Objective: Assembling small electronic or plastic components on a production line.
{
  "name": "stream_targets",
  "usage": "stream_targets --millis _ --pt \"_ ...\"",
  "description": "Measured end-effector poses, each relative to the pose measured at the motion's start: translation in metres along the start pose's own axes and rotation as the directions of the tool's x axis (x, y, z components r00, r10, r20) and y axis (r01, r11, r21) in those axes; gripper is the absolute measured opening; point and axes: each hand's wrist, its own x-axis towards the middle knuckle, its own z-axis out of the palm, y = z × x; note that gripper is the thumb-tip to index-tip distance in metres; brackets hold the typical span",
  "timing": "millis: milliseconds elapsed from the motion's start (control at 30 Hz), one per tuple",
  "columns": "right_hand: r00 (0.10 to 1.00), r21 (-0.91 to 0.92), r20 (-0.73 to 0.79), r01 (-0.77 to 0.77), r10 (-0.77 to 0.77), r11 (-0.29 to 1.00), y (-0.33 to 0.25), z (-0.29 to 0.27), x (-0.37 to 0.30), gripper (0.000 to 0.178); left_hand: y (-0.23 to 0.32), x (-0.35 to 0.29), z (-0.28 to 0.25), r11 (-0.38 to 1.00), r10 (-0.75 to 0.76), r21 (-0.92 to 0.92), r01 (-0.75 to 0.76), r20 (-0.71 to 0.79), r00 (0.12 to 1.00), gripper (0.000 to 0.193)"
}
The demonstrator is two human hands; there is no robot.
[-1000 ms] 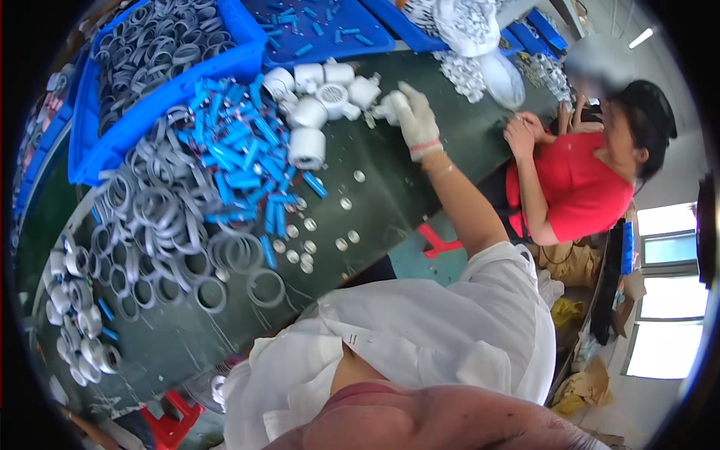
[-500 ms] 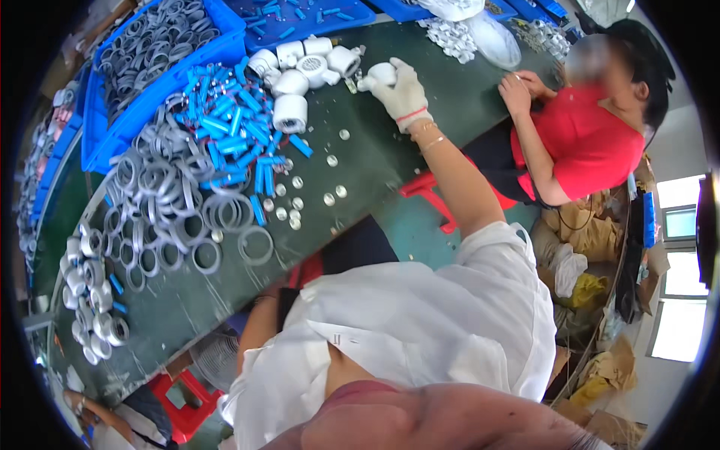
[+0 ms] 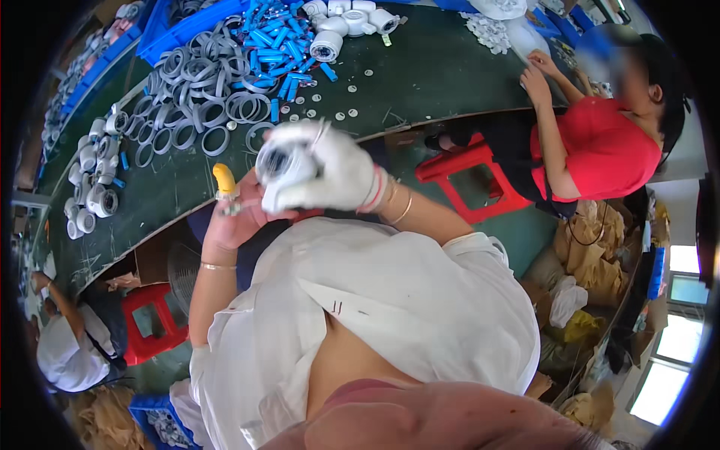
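Note:
My right hand (image 3: 337,169), in a white glove with a red cuff band, grips a white round lamp-like housing (image 3: 289,163) with a dark circular opening. Motion blurs both in front of my chest. Close beside the housing is my bare left hand (image 3: 244,210), its yellow-capped finger (image 3: 223,180) standing apart from the others. Some left fingers are hidden behind the housing and glove, and whether they touch it cannot be made out. Grey rings (image 3: 215,140) lie on the green table just beyond my hands, with blue cylindrical cells (image 3: 281,56) farther back.
More white housings (image 3: 326,46) stand at the back, and others (image 3: 96,176) cluster at the left. Small clear discs (image 3: 340,116) dot the table (image 3: 420,82). A person in red (image 3: 592,142) works at the right by a red stool (image 3: 480,176); another person (image 3: 71,341) sits at lower left.
My right hand has drawn back from the far side of the table toward my chest with a white housing. My left hand has come up beside it. The view has shifted.

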Motion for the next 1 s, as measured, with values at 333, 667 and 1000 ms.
stream_targets --millis 333,667,1000 --pt "0.971 -0.469 -0.228 -0.171 0.069 0.866 0.048 -0.013 0.029 0.02 0.053 -0.019 -0.001 0.917 0.368 0.326 -0.229 -0.477 0.798 0.067" --pt "0.983 -0.849 0.154 0.081 0.098 0.521 0.054 0.001 0.057 0.007 0.087 -0.001 -0.013 0.187 0.437 0.972 0.142 -0.211 0.874 0.055" --pt "0.979 -0.715 0.2 0.117 0.041 0.689 0.017 -0.01 0.046 0.017 0.104 0.024 0.006 -0.192 0.162 0.965 0.178 -0.148 0.976 0.057"
